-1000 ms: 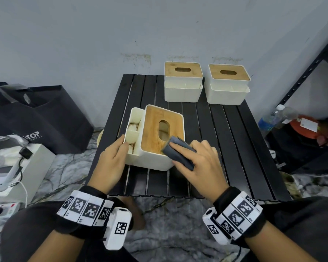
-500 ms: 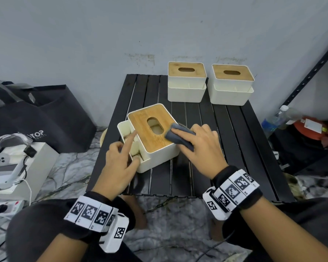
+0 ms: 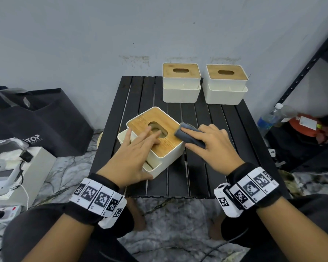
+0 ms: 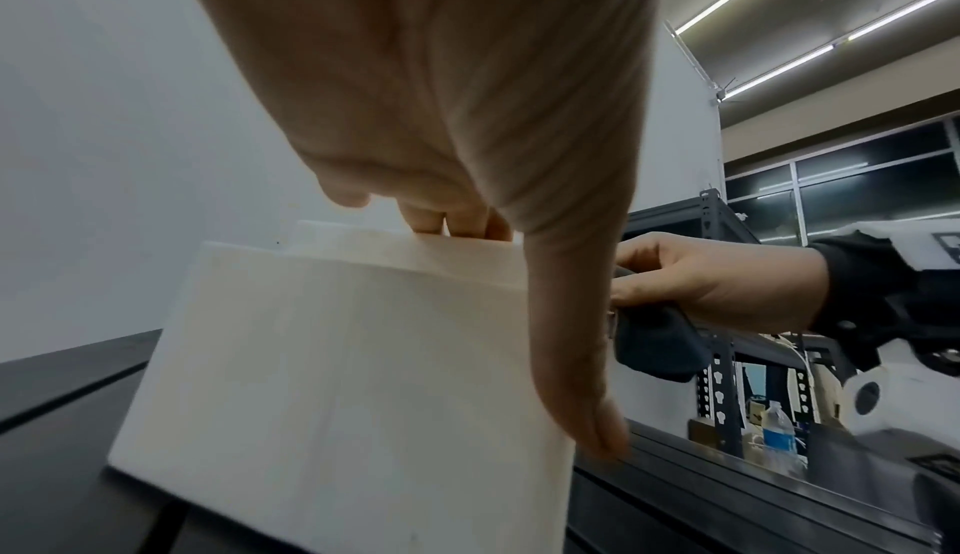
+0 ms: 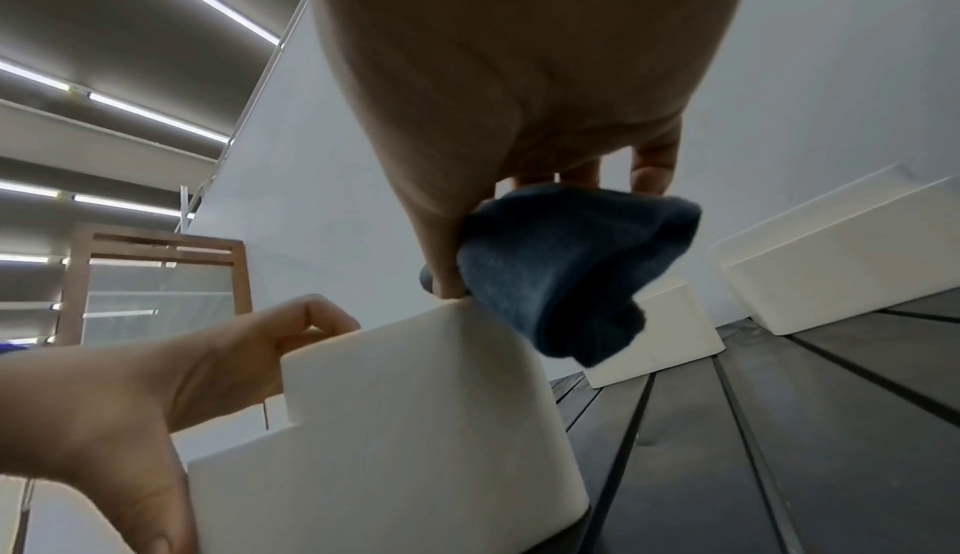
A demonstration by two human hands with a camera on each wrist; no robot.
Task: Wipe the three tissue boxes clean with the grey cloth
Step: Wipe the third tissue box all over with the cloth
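The nearest tissue box [image 3: 171,151], white with a bamboo lid, sits turned like a diamond on the black slatted table [image 3: 195,178]. My left hand [image 3: 140,144] lies flat on its lid with fingers straight, reaching the slot. In the left wrist view the thumb [image 4: 571,357] runs down the box's white wall [image 4: 337,378]. My right hand [image 3: 212,144] grips the bunched grey cloth [image 3: 189,136] against the box's right corner. The right wrist view shows the cloth [image 5: 561,275] touching that corner [image 5: 415,419]. Two more tissue boxes [image 3: 181,82] [image 3: 226,85] stand at the table's far edge.
A black bag [image 3: 45,125] and a white device [image 3: 8,167] sit on the floor to the left. On the right are a water bottle [image 3: 267,120] and a black metal rack [image 3: 301,72]. The wall rises right behind the far boxes.
The near box has turned on the table into a diamond position. My left hand moved from its left side onto the lid. The cloth slid from the lid to the right corner.
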